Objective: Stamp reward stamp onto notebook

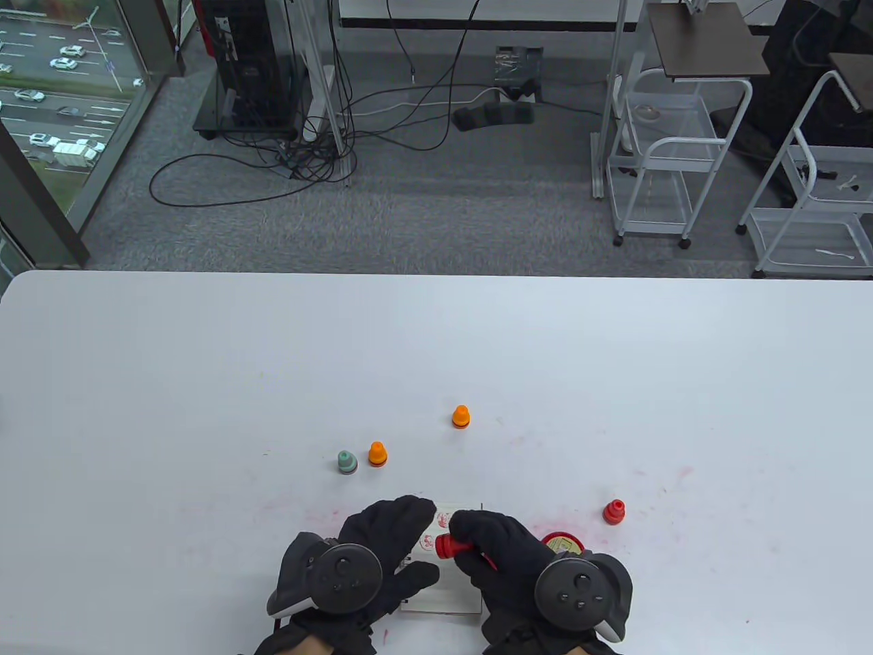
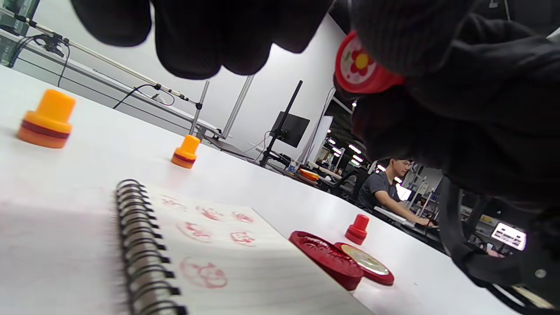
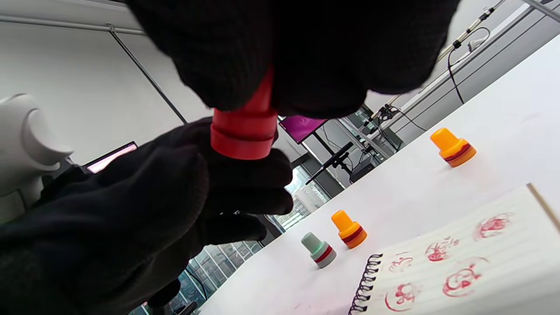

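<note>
Both hands hover over the notebook (image 1: pixel 447 593): right hand (image 1: pixel 501 552) grips the red stamp (image 1: pixel 450 546); left hand's (image 1: pixel 382 546) fingers lie spread, holding nothing.

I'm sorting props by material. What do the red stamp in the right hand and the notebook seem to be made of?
Red stamp: looks like moulded plastic, smooth and slightly glossy, with ridged rings round its base. Notebook: ruled white paper, matte, with red ink prints on the page; its black spiral binding looks like coated wire.

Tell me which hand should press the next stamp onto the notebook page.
Right. The right hand already grips the red stamp above the notebook, its face pointing sideways toward the left hand, so it needs turning down first. The left hand holds no stamp; it looks better used steadying the page.
</note>
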Available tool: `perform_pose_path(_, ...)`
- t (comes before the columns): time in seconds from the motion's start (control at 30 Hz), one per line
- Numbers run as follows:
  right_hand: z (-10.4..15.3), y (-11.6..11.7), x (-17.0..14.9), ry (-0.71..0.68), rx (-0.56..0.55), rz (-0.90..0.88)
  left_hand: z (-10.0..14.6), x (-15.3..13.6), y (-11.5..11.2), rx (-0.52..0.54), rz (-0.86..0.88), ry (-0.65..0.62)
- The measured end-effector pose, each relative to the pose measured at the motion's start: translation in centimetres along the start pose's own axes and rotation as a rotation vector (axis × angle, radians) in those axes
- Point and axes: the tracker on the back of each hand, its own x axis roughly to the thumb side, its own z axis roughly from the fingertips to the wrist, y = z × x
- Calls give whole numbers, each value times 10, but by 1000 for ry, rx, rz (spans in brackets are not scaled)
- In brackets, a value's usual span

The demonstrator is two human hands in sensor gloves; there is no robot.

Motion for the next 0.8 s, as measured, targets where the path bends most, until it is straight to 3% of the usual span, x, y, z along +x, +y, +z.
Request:
perform_pose_path(0.43,2,7,7,-36,0,51,-3,0,-2,-34,51,-7)
perform_pose_path(0.8,5,-8,-3,14,-53,25,3,-34,-2,-97,-54,149)
